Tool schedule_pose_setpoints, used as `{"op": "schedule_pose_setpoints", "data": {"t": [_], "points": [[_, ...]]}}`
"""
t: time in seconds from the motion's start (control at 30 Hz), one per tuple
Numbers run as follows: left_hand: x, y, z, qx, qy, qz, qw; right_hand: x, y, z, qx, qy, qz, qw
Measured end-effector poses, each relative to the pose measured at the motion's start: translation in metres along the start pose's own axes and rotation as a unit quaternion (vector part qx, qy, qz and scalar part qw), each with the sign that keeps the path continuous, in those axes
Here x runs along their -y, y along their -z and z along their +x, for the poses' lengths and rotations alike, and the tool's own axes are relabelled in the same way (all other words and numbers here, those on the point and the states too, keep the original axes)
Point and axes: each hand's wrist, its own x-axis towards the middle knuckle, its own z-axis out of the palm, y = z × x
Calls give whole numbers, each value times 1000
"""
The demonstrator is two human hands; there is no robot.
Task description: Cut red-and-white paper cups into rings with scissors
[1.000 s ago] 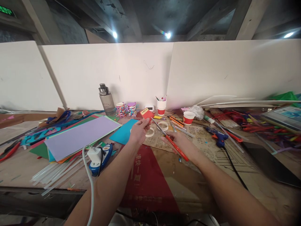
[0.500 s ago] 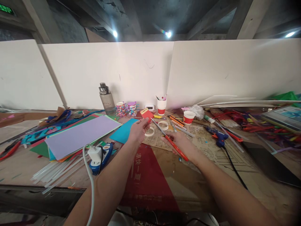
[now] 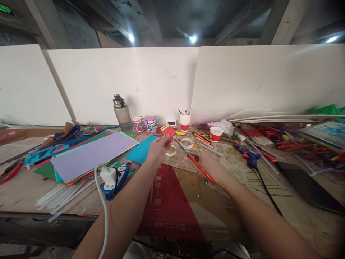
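Near the middle of the table, my left hand (image 3: pixel 159 146) pinches a small red card piece (image 3: pixel 167 132) by its lower edge; a pale yellow strip with dark marks runs along its top. My right hand (image 3: pixel 206 162) is closed around a slim tool with a red handle (image 3: pixel 201 169) and a narrow metal front end; its exact kind is unclear. The metal tip points up and left, at or close to the card's right edge; contact cannot be made out. Two rolls of tape, one by my left fingers (image 3: pixel 170 150) and another behind the tool (image 3: pixel 186 143), lie on printed cardboard (image 3: pixel 229 158).
Coloured paper sheets (image 3: pixel 94 156), clear sticks (image 3: pixel 63 198) and a blue power strip (image 3: pixel 118 181) with a white cable lie left. A bottle (image 3: pixel 122 115) and paper cups (image 3: pixel 185 122) stand behind. A blue glue gun (image 3: pixel 252 157) and a black flat panel (image 3: pixel 309 187) lie right.
Almost nothing differs. Both hands keep their grips, and the tool tip stays by the red card; the whole view has shifted very slightly.
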Motion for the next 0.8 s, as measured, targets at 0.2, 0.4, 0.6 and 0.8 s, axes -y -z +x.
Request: {"op": "schedule_pose_setpoints", "data": {"t": [0.2, 0.4, 0.6, 0.8], "points": [[-1, -1, -2, 2, 2, 5, 1000, -3, -2, 1, -2, 5, 15, 1000], [-1, -1, -2, 2, -8, 9, 1000, -3, -2, 2, -3, 2, 14, 1000], [0, -1, -2, 3, -8, 13, 1000, -4, -4, 2, -5, -2, 16, 1000], [0, 0, 0, 8, -3, 11, 1000, -4, -4, 2, -6, -13, 16, 1000]]}}
